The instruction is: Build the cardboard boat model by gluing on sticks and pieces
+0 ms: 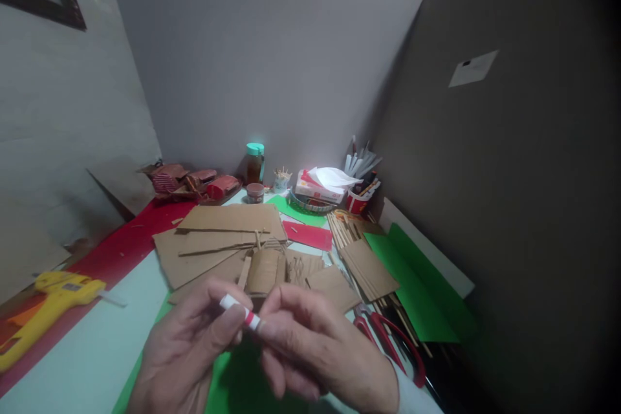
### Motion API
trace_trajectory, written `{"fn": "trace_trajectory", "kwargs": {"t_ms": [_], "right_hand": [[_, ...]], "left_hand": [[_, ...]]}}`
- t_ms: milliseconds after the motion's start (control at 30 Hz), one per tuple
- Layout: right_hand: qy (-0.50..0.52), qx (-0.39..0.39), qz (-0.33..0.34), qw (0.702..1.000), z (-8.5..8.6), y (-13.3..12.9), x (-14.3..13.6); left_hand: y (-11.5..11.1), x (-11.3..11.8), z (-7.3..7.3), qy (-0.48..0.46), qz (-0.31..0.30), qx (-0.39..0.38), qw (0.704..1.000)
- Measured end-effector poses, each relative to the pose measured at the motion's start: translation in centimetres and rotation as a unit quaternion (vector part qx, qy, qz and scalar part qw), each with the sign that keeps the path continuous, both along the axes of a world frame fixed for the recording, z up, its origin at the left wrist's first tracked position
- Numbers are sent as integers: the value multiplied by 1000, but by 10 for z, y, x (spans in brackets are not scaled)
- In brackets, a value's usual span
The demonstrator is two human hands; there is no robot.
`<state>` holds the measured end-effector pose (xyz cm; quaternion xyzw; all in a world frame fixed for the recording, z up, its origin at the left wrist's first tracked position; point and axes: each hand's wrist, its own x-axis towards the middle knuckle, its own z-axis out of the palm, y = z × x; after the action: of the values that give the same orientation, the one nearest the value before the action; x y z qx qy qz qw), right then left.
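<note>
Gripping a white roll (240, 312), left hand (194, 343) and right hand (310, 343) face a cardboard piece (266, 270) just beyond.

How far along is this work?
A curved brown cardboard piece already looks formed. The left hand and right hand hold a small white cylinder with a red band. Flat brown cardboard sheets lie loose, apparently unused; how much remains, I cannot tell.

The left hand (194, 343) and right hand (305, 339) meet low in the view, fingers curled inward, each pinching with thumb against forefinger. The right wrist comes in from the lower right, a pale sleeve (412, 391) ending just behind it.
</note>
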<state>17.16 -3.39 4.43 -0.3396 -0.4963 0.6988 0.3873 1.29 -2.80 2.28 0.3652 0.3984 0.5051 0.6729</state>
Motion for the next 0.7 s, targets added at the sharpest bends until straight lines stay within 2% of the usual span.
{"fn": "trace_trajectory", "kwargs": {"t_ms": [67,133,167,233,267,300,400,567,700], "right_hand": [[-7,8,-6,1000,-1,-1,1],[-14,15,-11,1000,-4,-3,4],[-19,16,-15,1000,-6,-5,7],[-25,14,-36,999,-10,-9,14],[-27,13,-51,998,-11,-11,18],[-23,14,-64,998,-11,-13,21],[15,18,-64,998,-8,-16,26],[49,12,-68,996,-15,-13,23],[-1,21,-84,996,-21,-11,23]], "left_hand": [[2,0,1,0,3,11,1000],[10,-7,3,-3,26,57,998],[16,-14,5,-3,52,88,995],[28,-28,11,-33,151,175,972],[33,-34,14,-44,195,193,961],[36,-38,15,-31,193,195,961],[38,-39,11,19,118,155,981],[37,-28,-6,-3,42,99,994],[39,-27,-7,-39,26,26,999]]}}
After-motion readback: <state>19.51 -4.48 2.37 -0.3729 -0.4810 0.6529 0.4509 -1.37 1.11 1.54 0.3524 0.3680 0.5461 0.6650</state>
